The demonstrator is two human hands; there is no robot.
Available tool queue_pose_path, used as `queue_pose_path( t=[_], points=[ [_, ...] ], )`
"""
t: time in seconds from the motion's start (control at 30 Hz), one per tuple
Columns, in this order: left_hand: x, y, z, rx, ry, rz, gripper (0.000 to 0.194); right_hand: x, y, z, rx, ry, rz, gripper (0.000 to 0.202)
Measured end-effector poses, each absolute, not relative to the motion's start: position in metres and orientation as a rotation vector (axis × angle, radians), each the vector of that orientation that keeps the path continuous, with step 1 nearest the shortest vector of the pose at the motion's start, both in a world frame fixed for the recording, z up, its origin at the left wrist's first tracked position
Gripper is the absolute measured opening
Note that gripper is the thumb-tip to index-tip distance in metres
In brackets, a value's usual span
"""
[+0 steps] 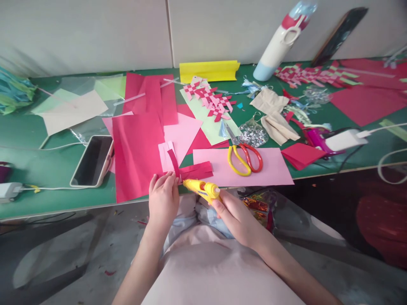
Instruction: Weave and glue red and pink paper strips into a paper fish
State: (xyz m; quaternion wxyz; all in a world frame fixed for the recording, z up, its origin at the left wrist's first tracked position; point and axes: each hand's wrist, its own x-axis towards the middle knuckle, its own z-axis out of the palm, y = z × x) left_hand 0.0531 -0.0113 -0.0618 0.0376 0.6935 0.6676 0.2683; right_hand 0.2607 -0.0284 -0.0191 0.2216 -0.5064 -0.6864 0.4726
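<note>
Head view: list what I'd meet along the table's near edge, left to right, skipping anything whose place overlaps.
White plug → flat-lying phone → left hand → yellow glue gun → scissors → folded red paper.

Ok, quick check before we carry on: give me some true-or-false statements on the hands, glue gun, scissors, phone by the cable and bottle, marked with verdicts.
1. The right hand holds the yellow glue gun. True.
2. The scissors are in the left hand. False: their handles rest on a pink sheet; the left hand is at the red paper strips.
3. The glue gun's nozzle points toward the left hand. True.
4. The phone lies on the pink sheet. False: it lies left of the large red sheet.
5. The bottle stands on its base. True.
</note>
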Motion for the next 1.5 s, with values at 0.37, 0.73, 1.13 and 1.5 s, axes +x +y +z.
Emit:
queue_pose_path(
  t=[0.37, 0.73, 1.13, 1.5],
  points=[
    [0.0534, -0.0119, -0.0613, 2.103, 2.049, 0.815, 0.027, 0.2567, -0.0250, -0.0184, -1.408, -1.923, 1.254, 0.027],
    [0.0532, -0.0119, -0.0621, 2.097, 2.050, 0.817, 0.026, 0.2579, -0.0248, -0.0202, -1.410, -1.920, 1.251, 0.027],
    [0.0537, -0.0119, -0.0608, 2.096, 2.043, 0.807, 0.026, 0.2576, -0.0257, -0.0205, -1.411, -1.905, 1.257, 0.027],
    [0.0538, -0.0113, -0.0599, 2.059, 2.044, 0.811, 0.027, 0.2645, -0.0266, -0.0251, -1.373, -1.869, 1.361, 0.030]
  ],
)
